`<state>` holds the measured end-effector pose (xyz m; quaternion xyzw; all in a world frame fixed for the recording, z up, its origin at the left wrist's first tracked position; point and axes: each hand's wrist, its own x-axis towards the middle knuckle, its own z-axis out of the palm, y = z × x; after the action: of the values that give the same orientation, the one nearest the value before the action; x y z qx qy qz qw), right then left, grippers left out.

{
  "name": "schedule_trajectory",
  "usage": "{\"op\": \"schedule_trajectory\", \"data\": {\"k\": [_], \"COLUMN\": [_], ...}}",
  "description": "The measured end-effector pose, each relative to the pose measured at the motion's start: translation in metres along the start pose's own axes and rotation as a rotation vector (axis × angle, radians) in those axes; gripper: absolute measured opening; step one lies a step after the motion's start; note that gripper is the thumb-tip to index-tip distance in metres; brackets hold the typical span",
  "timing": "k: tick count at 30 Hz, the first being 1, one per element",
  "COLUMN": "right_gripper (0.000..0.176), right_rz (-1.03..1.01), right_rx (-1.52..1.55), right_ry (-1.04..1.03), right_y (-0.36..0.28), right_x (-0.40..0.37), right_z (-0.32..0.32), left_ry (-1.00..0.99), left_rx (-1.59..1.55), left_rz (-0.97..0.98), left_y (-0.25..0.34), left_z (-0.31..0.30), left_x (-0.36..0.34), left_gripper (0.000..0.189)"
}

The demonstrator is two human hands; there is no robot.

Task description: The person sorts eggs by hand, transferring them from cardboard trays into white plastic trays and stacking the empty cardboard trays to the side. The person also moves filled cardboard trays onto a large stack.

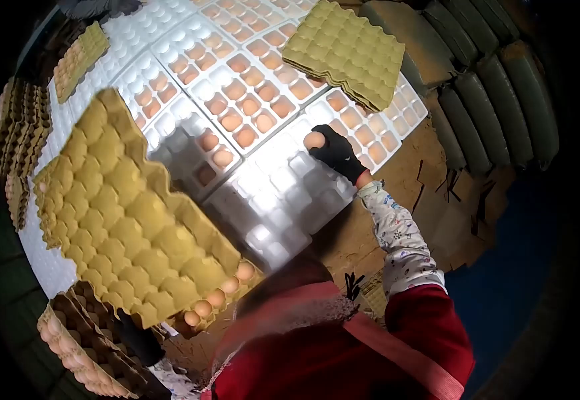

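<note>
My right hand (338, 152), in a black glove, has its fingers closed round a brown egg (315, 140) above a white foam tray (283, 190) with many bare pockets. At the lower left my left hand (140, 339), also gloved in black, is at the lower edge of a large yellow-green pulp tray (123, 220); the fingers are hidden. A row of eggs (217, 298) shows under this tray's near edge. Beyond, more white foam trays (203, 87) hold brown eggs in part of their pockets.
Yellow-green pulp trays (343, 50) lie stacked on the foam trays at the upper right. Stacks of egg-filled trays (20, 127) stand at the left, another (80, 347) at the lower left. Dark padded rolls (483, 110) are at the right, above brown cardboard (443, 220).
</note>
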<state>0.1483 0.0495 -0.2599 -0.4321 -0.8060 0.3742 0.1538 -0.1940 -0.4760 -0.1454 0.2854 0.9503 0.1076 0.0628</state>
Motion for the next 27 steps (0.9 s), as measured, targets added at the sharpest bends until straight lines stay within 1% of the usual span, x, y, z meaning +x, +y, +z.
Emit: {"op": "schedule_trajectory", "data": {"k": [1, 2, 3, 4, 5, 6, 7, 8, 9, 10, 11, 12, 13, 14, 15, 16, 17, 19, 21, 22, 23, 24, 25, 26, 27], "right_gripper": [0.044, 0.044, 0.044, 0.044, 0.044, 0.045, 0.041, 0.039, 0.038, 0.039, 0.04, 0.043, 0.043, 0.043, 0.044, 0.032, 0.033, 0.033, 0.034, 0.032, 0.03, 0.033, 0.036, 0.042, 0.049], "right_rz": [-0.047, -0.125, -0.125, -0.128, -0.129, -0.145, -0.067, -0.036, -0.006, 0.02, 0.046, -0.168, -0.172, -0.195, -0.214, -0.288, -0.044, -0.345, -0.255, -0.229, -0.201, -0.134, -0.063, 0.028, 0.104], "right_rx": [0.008, 0.003, 0.012, -0.049, -0.116, -0.103, 0.041, 0.479, 0.915, 1.213, 1.514, 1.023, 1.022, 0.745, 0.465, -0.115, 0.126, -0.349, 0.416, 0.416, 0.418, 0.456, 0.49, 0.17, -0.147], "right_ry": [0.015, 0.102, 0.111, 0.178, 0.251, 0.28, 0.29, 0.209, 0.11, 0.067, 0.018, 0.22, 0.227, 0.189, 0.149, 0.584, 0.788, 0.858, 0.686, 0.686, 0.686, 0.623, 0.559, 0.579, 0.57], "right_y": [0.004, 0.004, 0.002, -0.002, -0.006, -0.013, -0.02, -0.016, -0.012, -0.026, -0.044, -0.052, -0.051, -0.05, -0.05, -0.081, -0.088, -0.019, 0.01, 0.028, 0.049, 0.069, 0.091, 0.122, 0.15], "right_x": [0.007, 0.012, 0.017, 0.019, 0.022, 0.019, 0.016, 0.014, 0.012, 0.011, 0.01, 0.012, 0.013, 0.015, 0.019, 0.032, 0.039, 0.037, 0.051, 0.058, 0.063, 0.065, 0.065, 0.069, 0.073], "right_z": [0.009, 0.018, 0.024, 0.027, 0.026, 0.018, 0.011, -0.001, -0.014, -0.037, -0.058, -0.062, -0.061, -0.06, -0.059, -0.056, -0.059, -0.078, -0.116, -0.128, -0.138, -0.149, -0.162, -0.171, -0.174], "left_ry": [0.09, 0.165, 0.092, 0.263, 0.193, 0.176, 0.179, 0.193, 0.064, 0.223, -0.077, -0.019, 0.039, 0.192, -0.136, -0.054, 0.027, -0.453, -0.263, -0.592, -0.671, -0.69, -0.733, -0.738, -0.746], "left_rx": [0.017, -0.055, -0.219, 0.09, -0.182, -0.223, -0.254, -0.158, -0.652, -0.412, -1.2, -1.341, -1.328, -1.108, -1.502, -1.28, -1.057, -1.323, -1.091, -1.105, -1.044, -0.933, -0.828, -0.825, -0.971], "left_rz": [0.122, 0.326, 0.298, 0.464, 0.443, 0.509, 0.525, 0.567, 0.437, 0.624, 0.106, 0.057, 0.164, 0.283, 0.051, 0.084, 0.11, 0.405, 0.791, 0.676, 0.675, 0.685, 0.606, 0.532, 0.421], "left_y": [0.059, 0.079, 0.112, 0.14, 0.175, 0.217, 0.244, 0.258, 0.287, 0.312, 0.36, 0.405, 0.437, 0.475, 0.515, 0.557, 0.585, 0.575, 0.556, 0.533, 0.511, 0.484, 0.453, 0.422, 0.385], "left_z": [-0.007, 0.005, 0.013, 0.028, 0.038, 0.041, 0.054, 0.07, 0.09, 0.101, 0.101, 0.106, 0.121, 0.125, 0.114, 0.107, 0.103, 0.14, 0.161, 0.155, 0.142, 0.133, 0.125, 0.115, 0.112], "left_x": [0.024, 0.052, 0.077, 0.094, 0.113, 0.126, 0.139, 0.151, 0.16, 0.167, 0.163, 0.151, 0.14, 0.126, 0.106, 0.077, 0.062, 0.088, 0.085, 0.083, 0.084, 0.086, 0.085, 0.082, 0.076], "left_gripper": [0.054, 0.056, 0.059, 0.058, 0.053, 0.05, 0.045, 0.062, 0.051, 0.037, 0.027, 0.024, 0.026, 0.028, 0.033, 0.037, 0.041, 0.047, 0.047, 0.049, 0.049, 0.05, 0.049, 0.045, 0.04]}}
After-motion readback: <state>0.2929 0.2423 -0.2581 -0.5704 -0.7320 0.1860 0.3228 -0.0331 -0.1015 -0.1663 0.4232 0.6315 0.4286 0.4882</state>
